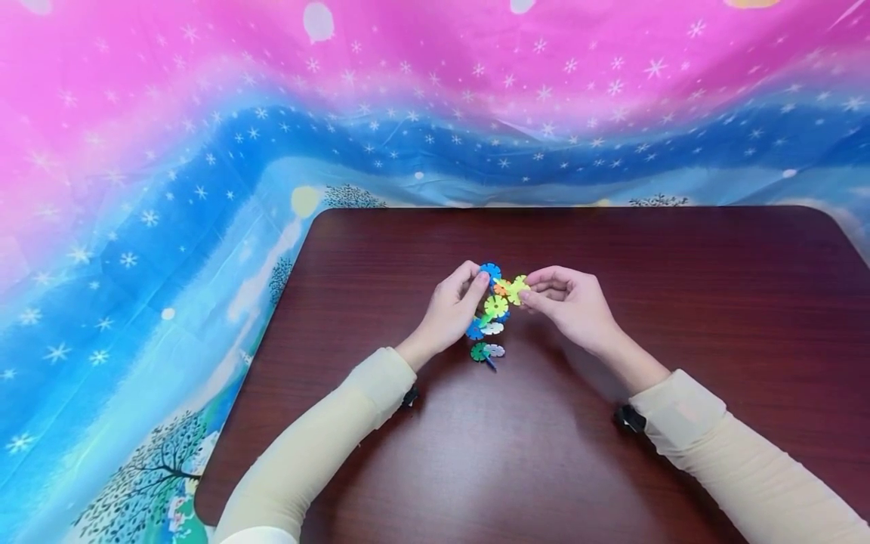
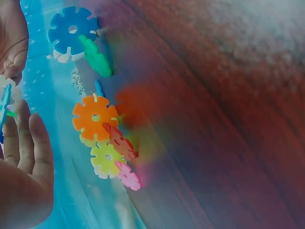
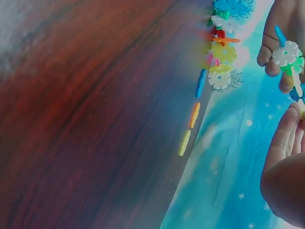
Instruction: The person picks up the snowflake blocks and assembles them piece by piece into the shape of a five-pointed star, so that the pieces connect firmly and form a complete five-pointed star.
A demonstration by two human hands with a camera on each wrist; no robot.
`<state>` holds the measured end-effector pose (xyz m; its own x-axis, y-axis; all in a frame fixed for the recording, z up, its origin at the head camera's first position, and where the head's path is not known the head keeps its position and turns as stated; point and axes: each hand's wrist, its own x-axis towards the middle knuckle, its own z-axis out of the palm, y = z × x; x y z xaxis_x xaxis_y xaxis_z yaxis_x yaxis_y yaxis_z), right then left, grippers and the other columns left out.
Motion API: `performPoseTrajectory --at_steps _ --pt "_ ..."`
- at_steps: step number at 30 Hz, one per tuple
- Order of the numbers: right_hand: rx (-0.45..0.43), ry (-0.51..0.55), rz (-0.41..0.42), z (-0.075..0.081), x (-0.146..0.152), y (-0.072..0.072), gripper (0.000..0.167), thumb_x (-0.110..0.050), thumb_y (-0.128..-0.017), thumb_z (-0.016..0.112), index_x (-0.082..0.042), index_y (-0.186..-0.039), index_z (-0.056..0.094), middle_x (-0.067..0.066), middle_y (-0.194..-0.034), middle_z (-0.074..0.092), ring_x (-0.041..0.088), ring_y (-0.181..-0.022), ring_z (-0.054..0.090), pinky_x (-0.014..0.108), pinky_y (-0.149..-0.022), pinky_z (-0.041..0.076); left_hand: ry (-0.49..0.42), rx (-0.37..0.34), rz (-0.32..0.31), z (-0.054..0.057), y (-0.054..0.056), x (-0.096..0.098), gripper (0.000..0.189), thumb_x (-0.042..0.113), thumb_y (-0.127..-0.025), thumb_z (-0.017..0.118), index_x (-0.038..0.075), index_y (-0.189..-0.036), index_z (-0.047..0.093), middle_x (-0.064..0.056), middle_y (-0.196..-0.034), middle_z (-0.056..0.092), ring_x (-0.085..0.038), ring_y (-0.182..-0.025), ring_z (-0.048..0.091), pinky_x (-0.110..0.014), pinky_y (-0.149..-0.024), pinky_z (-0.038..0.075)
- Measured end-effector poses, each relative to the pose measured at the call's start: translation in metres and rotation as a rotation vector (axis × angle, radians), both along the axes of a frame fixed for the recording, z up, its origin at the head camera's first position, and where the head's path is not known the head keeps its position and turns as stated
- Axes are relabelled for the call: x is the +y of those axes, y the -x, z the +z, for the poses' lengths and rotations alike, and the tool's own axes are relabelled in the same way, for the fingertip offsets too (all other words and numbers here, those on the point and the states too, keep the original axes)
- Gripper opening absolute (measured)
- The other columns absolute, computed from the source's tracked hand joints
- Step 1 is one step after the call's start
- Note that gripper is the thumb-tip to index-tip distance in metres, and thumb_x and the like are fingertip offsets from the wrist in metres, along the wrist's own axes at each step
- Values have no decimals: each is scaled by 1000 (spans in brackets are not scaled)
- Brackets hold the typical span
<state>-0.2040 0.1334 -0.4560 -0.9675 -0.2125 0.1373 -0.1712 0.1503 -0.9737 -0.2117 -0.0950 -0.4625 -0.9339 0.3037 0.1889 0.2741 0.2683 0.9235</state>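
In the head view, notched plastic snowflake discs in several colours are clustered between the hands. The left hand grips a blue disc, its thumb over the edge. From the other side, the right hand pinches a yellow disc between thumb and fingers. An orange disc and a yellow-green disc show between them. Beneath are a blue disc and a white disc. In the right wrist view, a white disc is joined to other discs between both hands; fingers hide part of them.
A green disc and a pale disc show nearest the wearer. In the left wrist view, orange and blue discs stand low by the dark table. A patterned cloth hangs behind the table.
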Motion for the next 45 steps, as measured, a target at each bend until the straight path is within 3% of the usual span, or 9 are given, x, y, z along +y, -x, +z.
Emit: performPoseTrajectory --at_steps 11,16,19,22,26,30,34,39,45 --pt "-2 -16 24 3 -3 -1 24 -7 -92 80 3 -112 70 15 -96 76 32 -85 77 43 -77 62 -27 -43 -47 -1 1 -5 23 33 -111 50 13 -107 59 -26 -96 61 -43 -92 60 -32 -73 48" --pt "5 -58 78 6 -6 1 32 -16 -96 78 -1 -123 68 15 -106 74 22 -87 76 38 -79 62 -57 -83 -3 -2 3 -14 26 35 -111 50 11 -106 59 -25 -97 61 -41 -90 62 -49 -80 54" --pt "-4 -107 78 7 -8 3 34 -22 -100 73 -3 -127 67 17 -109 72 25 -89 75 39 -80 61 -144 -124 55 -2 6 -20 27 31 -112 50 7 -103 57 -19 -92 60 -48 -86 62 -61 -81 54" --pt "-20 -266 93 6 -10 4 31 -28 -101 70 -6 -124 69 13 -107 73 27 -90 72 40 -79 59 -229 -157 137 -3 10 -28 28 28 -111 51 1 -102 56 -10 -90 61 -47 -82 63 -61 -80 56" --pt "-16 -599 178 5 -21 1 31 -41 -97 72 -15 -114 74 -2 -95 73 17 -83 68 38 -78 55 -284 -159 219 -5 16 -36 30 26 -112 51 -2 -101 54 -8 -88 63 -32 -72 63 -44 -71 58" --pt "-48 -855 260 3 -40 -4 37 -58 -90 74 -21 -97 75 -9 -72 67 12 -68 62 36 -66 50 -306 -158 240 -6 18 -39 30 25 -112 50 -4 -101 53 -7 -86 62 -22 -65 61 -33 -65 56" --pt "-89 -1001 304 -2 -55 -8 41 -61 -86 75 -22 -75 68 -6 -59 59 15 -59 56 34 -54 39 -300 -165 237 -7 18 -38 35 26 -112 50 -9 -106 52 -6 -87 61 -20 -65 60 -33 -66 56" --pt "-84 -979 323 -8 -60 -9 26 -44 -85 80 -22 -79 68 -5 -66 59 15 -64 56 34 -60 44 -276 -175 227 -7 17 -35 31 28 -111 51 0 -100 55 -8 -88 60 -29 -70 63 -41 -72 58" --pt "-159 -793 378 -9 -50 -3 19 -33 -91 75 -15 -98 74 -5 -84 69 16 -77 62 36 -72 51 -299 -208 234 -6 15 -32 25 27 -111 52 12 -92 56 -12 -90 59 -45 -74 61 -42 -70 57"
